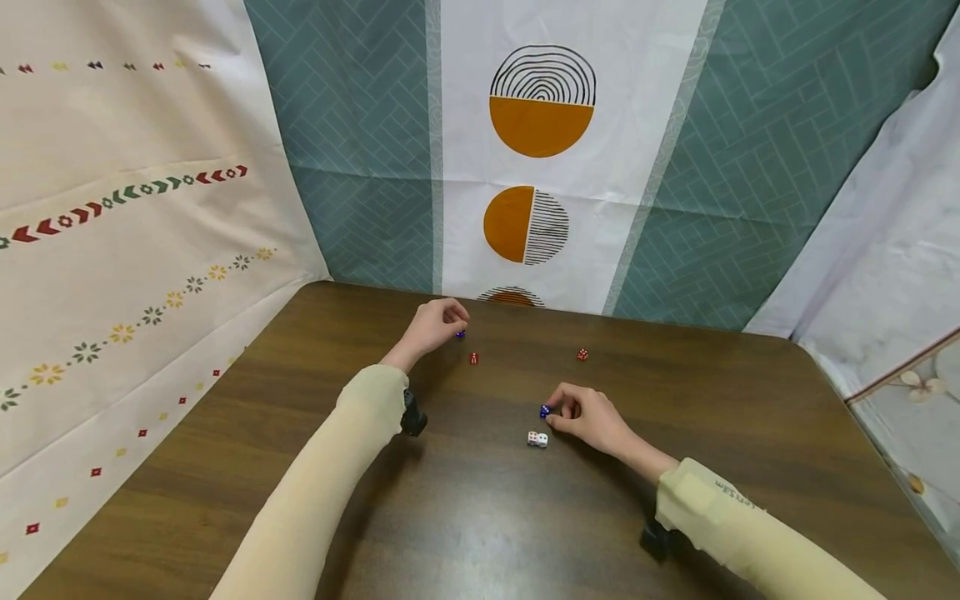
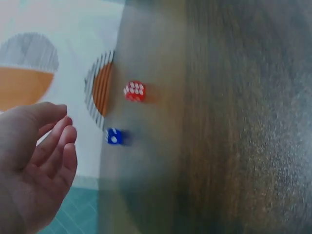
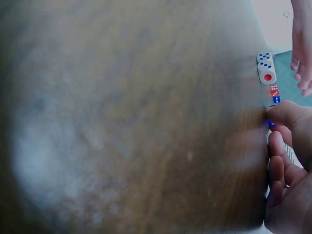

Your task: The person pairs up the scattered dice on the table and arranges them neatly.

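Note:
My right hand (image 1: 588,417) pinches a blue die (image 1: 544,411) between thumb and index finger, low at the tabletop. Just in front of that die, side by side and touching, lie two white dice (image 1: 537,439). Farther back, my left hand (image 1: 435,323) hovers over a second blue die (image 1: 461,333). In the left wrist view this blue die (image 2: 114,136) sits on the table, apart from the loosely bent fingers (image 2: 68,158). A red die (image 1: 474,358) lies close to it, and another red die (image 1: 582,354) lies farther right.
The dice are spread over a dark brown wooden table (image 1: 465,517). Patterned cloth (image 1: 360,167) hangs behind its back edge, and cream cloth (image 1: 135,275) hangs along the left side. White cloth (image 1: 892,250) hangs at the right. A dark wrist camera (image 1: 413,414) sits on the left sleeve.

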`<action>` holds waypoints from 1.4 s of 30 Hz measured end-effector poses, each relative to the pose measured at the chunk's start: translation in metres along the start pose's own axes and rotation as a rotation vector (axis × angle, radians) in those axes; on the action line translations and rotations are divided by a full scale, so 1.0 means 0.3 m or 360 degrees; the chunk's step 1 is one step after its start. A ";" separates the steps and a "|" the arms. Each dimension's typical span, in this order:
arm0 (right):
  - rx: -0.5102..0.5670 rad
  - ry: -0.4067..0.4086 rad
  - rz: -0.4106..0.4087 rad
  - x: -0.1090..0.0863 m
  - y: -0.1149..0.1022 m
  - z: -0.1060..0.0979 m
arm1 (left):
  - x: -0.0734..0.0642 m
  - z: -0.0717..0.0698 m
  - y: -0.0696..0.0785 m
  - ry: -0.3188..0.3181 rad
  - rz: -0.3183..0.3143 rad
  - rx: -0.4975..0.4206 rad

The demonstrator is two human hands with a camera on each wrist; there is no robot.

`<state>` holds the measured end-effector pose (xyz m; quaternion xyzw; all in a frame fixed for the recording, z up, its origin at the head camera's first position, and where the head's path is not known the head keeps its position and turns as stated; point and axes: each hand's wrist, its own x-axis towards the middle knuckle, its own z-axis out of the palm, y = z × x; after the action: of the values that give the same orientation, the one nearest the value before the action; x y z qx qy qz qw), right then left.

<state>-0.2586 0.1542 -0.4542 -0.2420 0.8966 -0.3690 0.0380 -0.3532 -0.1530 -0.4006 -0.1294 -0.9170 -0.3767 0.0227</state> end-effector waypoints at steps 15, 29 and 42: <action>-0.0016 -0.0007 0.0009 0.002 0.005 0.009 | 0.002 0.086 -0.084 0.0213 -0.0249 -0.0098; -0.0038 0.0000 0.0021 0.004 0.002 0.005 | 0.012 0.135 -0.083 0.0363 -0.0427 -0.0078; -0.0041 0.0005 0.0025 0.002 0.004 -0.001 | 0.015 0.151 -0.078 0.0425 -0.0417 0.0014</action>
<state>-0.2595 0.1549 -0.4546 -0.2349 0.9032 -0.3574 0.0363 -0.3610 -0.1365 -0.4483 0.0423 -0.9165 -0.3862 0.0956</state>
